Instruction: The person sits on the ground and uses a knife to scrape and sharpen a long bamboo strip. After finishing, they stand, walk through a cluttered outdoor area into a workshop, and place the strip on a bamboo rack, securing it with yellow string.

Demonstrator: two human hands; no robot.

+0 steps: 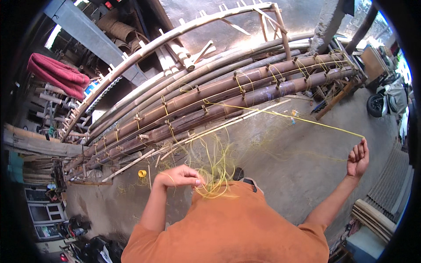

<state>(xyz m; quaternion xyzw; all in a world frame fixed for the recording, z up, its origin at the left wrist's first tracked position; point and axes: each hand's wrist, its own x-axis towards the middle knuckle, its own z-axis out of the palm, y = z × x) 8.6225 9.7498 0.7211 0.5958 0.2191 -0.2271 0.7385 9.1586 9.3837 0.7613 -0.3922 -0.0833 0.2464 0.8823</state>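
Note:
Stretched out to the right, my right hand (358, 158) is closed on a yellow cord (322, 126). That cord runs taut to the bamboo poles at the middle of the frame. Close in front of my body, my left hand (180, 176) pinches a loose, tangled bundle of yellow cord (215, 168) that spreads in loops over the floor side. Two long dark bamboo poles (184, 101) lie side by side, with short pegs standing along them. Yellow ties (239, 82) wrap round the poles at several pegs.
Thin bamboo strips (188, 139) lean along the near pole. A yellow roll (142, 173) sits on the concrete floor (280, 175). A curved bamboo rail (166, 38) with pegs stands behind. A red cloth (57, 75) hangs at left; a motorbike (388, 98) is parked at far right.

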